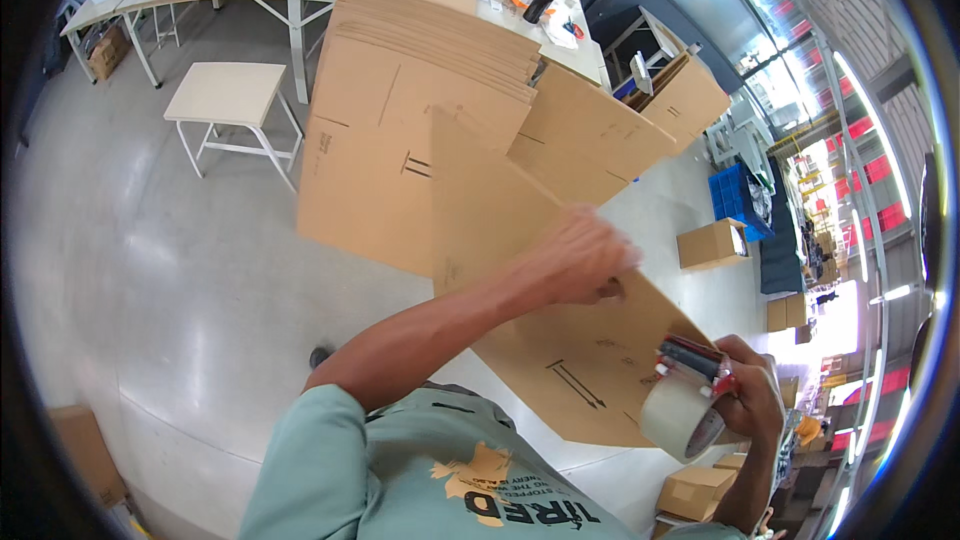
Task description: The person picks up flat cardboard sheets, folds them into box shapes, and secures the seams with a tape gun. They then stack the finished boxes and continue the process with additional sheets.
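Observation:
A flattened cardboard box [540,370] slants across in front of my body, its upper part smeared by motion. My left hand [585,255] is closed at its upper edge, blurred, with the fingers partly hidden. In my right hand [750,390] is a tape dispenser [692,358] with a dark and red top and a wide roll of clear tape [680,418]. That hand is also up against the right end of the cardboard; whether it grips the edge too is hidden. Just beyond stands a leaning stack of flattened cardboard boxes [365,155].
More flattened boxes [590,130] lean right of the stack. Behind is a white worktable [585,55] with a black bottle [543,0] and papers. A white stool [225,90] stands left. Cardboard boxes [712,243] and a blue crate [735,200] are on the right.

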`<control>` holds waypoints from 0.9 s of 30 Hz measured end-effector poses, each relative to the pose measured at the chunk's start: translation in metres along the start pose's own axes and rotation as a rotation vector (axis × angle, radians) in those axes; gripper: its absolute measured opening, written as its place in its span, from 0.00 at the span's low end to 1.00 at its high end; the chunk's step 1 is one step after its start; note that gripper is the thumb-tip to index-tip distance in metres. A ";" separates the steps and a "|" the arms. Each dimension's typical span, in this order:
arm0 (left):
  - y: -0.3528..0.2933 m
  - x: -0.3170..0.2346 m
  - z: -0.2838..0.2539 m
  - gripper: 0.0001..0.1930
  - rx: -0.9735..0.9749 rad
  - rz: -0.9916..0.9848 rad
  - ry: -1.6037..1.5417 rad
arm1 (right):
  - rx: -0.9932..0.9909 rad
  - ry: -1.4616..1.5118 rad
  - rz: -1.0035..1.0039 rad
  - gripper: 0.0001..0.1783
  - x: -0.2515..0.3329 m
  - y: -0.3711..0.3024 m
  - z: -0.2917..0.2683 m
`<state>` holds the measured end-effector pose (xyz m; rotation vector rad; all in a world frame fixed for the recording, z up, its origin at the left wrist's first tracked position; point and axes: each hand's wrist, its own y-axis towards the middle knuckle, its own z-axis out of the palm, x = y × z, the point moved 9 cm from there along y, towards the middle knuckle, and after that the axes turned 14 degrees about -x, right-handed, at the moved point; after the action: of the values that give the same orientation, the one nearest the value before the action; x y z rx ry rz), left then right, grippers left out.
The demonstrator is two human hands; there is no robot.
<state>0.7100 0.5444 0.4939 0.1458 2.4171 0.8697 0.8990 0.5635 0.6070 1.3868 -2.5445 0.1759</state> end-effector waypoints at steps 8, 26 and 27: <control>-0.256 0.046 -0.157 0.18 -0.576 -0.199 0.240 | -0.406 0.608 -0.092 0.37 0.067 -0.069 0.025; -0.695 -0.079 -0.636 0.10 -1.077 -0.773 0.313 | 0.032 1.505 -0.088 0.20 0.206 0.060 0.282; -0.719 -0.090 -0.648 0.15 -1.099 -0.758 0.274 | -0.046 1.267 -0.256 0.23 0.228 0.071 0.272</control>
<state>0.4948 -0.4035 0.5033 -1.2479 1.6116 1.6887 0.6795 0.3573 0.4051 1.0192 -1.3047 0.6773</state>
